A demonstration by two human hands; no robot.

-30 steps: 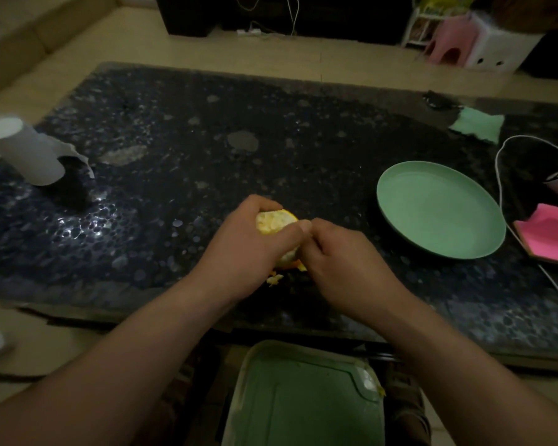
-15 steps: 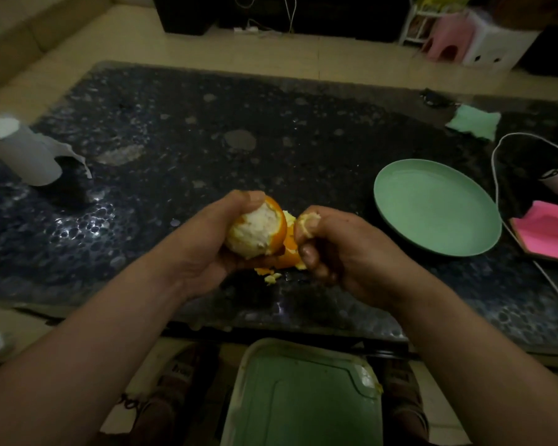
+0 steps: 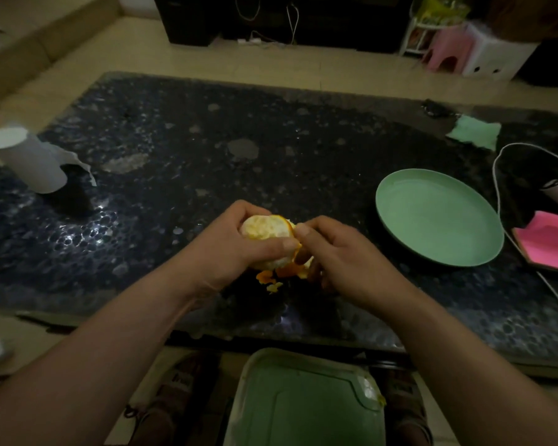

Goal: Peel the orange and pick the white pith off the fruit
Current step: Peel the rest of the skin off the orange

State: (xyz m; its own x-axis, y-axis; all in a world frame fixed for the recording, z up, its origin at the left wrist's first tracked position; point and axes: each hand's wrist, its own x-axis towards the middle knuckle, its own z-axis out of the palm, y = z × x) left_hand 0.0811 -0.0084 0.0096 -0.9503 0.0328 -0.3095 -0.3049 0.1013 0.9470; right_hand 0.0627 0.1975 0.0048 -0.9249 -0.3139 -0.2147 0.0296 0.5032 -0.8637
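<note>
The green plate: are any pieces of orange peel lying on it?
No: the green plate shows only bare surface, while peel hangs under the orange in the left hand.

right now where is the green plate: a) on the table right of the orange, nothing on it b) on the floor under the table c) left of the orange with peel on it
a: the green plate lies bare on the table, right of the held orange.

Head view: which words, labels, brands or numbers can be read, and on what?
None can be read.
Left sandal: pale marks on the strap, too blurred to read.
Yellow-green bag, far back right: any print too small and dim.
Orange, plate, paper roll: no text shows.
</note>
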